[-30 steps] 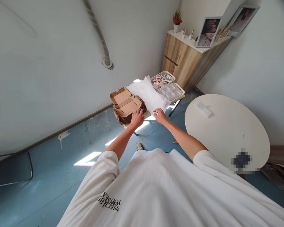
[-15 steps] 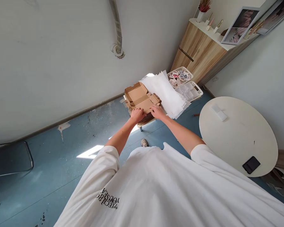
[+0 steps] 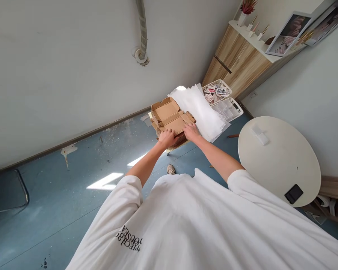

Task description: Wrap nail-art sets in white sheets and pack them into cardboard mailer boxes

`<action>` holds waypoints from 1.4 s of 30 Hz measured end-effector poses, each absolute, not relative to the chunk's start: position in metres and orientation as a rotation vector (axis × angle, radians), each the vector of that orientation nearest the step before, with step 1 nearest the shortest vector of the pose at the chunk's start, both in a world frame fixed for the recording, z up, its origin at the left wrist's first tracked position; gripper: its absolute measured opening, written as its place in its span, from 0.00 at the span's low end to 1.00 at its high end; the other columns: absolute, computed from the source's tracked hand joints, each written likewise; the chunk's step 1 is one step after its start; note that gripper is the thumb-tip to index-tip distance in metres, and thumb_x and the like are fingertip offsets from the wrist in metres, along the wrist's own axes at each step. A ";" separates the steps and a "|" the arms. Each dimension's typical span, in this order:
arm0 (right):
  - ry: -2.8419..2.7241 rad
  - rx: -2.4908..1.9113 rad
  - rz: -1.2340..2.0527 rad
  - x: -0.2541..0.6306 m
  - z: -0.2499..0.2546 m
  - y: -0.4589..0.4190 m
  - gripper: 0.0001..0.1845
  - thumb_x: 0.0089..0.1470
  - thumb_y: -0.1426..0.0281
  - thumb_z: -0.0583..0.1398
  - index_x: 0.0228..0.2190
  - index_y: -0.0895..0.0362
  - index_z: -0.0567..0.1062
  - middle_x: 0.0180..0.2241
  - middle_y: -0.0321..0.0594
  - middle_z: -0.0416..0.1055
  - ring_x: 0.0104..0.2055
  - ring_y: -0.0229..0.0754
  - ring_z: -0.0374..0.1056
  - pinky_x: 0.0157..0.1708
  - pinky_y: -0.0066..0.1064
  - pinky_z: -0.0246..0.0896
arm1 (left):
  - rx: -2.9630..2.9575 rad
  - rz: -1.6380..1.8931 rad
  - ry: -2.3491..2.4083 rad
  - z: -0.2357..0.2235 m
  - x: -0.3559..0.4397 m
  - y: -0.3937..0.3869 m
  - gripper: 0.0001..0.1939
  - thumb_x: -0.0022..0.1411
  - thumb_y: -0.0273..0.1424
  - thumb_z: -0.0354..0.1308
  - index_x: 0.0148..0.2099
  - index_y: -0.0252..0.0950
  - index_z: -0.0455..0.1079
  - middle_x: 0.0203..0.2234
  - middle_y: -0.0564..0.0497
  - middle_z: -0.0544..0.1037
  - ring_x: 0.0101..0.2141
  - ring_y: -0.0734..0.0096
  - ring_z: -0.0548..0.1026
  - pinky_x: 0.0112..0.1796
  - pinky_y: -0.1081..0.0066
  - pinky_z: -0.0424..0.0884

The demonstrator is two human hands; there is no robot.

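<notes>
A brown cardboard box [image 3: 173,123] lies open and partly folded on top of a stack of flattened cardboard, its lid part spread away from me. My left hand [image 3: 168,138] is at the near left corner, fingers curled over the near edge of the box. At the near right side, my right hand [image 3: 191,132] grips the box beside a raised side flap [image 3: 189,117]. Its fingertips are partly hidden against the cardboard. White paper sheets [image 3: 204,108] lie in a loose pile just right of the box.
Two white baskets stand beyond the paper: one basket [image 3: 230,92] with printed cards, another basket [image 3: 241,111] with clear plastic pieces. To the right is a round white table [image 3: 276,161] bearing a phone [image 3: 294,194] and a small clear pack [image 3: 259,134]. A wooden cabinet [image 3: 242,56] stands behind.
Both hands stay at the near edge of the box, the right one shifting slightly. The right side flap now stands turned further inward. The whole view has shifted a little.
</notes>
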State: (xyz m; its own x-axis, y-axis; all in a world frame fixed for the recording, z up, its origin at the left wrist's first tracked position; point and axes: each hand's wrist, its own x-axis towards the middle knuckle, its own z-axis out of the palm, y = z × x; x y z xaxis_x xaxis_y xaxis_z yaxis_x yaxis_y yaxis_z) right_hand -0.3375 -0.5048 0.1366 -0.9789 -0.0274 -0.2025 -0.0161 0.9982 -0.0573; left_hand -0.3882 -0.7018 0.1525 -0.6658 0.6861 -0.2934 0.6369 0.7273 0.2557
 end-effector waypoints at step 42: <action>3.425 0.959 -0.240 -0.046 0.255 -0.237 0.30 0.70 0.63 0.50 0.70 0.52 0.67 0.67 0.50 0.68 0.64 0.67 0.59 0.58 0.62 0.50 | 1.899 0.431 2.467 0.288 -0.197 -0.402 0.36 0.78 0.45 0.43 0.80 0.37 0.46 0.76 0.37 0.54 0.74 0.43 0.55 0.70 0.45 0.52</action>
